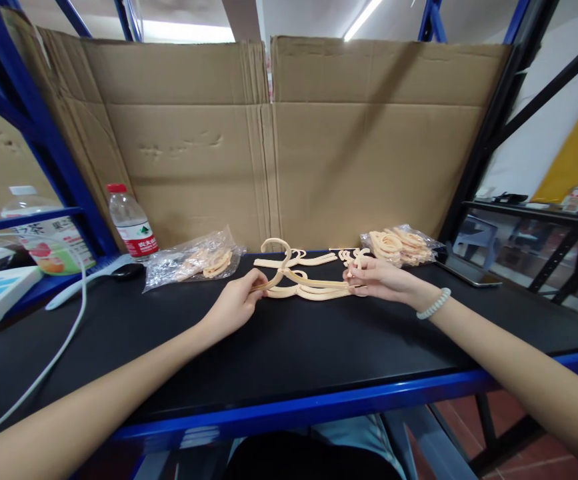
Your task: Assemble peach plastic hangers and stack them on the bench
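Observation:
A small beige wooden hanger [305, 280] with a curved hook is held over the black bench top [279, 353]. My left hand [233, 305] pinches its left end, fingers closed. My right hand [379, 278], with a white bead bracelet on the wrist, grips its right end. More beige hanger pieces [313, 259] lie flat on the bench just behind the held one.
A clear bag of beige parts [193, 261] lies at the left and another bag [401, 245] at the right. A red-capped water bottle [131, 223] stands at the back left. Cardboard sheets [269, 140] wall off the back. A white cable [63, 333] crosses the left side.

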### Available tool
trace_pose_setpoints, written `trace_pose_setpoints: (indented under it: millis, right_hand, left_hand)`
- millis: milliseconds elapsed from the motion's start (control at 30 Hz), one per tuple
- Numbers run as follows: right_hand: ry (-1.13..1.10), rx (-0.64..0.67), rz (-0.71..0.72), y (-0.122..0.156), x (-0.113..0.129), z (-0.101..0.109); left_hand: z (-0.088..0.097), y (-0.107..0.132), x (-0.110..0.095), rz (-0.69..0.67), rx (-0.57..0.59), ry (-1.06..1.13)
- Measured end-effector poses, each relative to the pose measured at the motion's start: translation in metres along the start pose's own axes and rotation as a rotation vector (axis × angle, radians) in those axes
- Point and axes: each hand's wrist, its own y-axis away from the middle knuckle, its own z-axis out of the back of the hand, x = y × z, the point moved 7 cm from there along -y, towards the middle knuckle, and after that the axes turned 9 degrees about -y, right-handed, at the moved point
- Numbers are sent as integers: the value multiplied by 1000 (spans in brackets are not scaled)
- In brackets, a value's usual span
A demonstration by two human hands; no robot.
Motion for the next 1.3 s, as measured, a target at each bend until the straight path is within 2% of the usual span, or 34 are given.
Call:
trace_pose_setpoints:
  millis: [233, 1033, 1300]
  right_hand:
    - [-16, 13, -150, 5, -8, -5]
    - [11, 0, -210, 6, -12, -5]
    - [50, -33, -168, 4, -11, -3]
  left_hand:
    - [-2, 2, 1, 20, 13, -21]
    - [5, 4, -11, 12, -22, -73]
    - [4, 4, -9, 3, -26, -81]
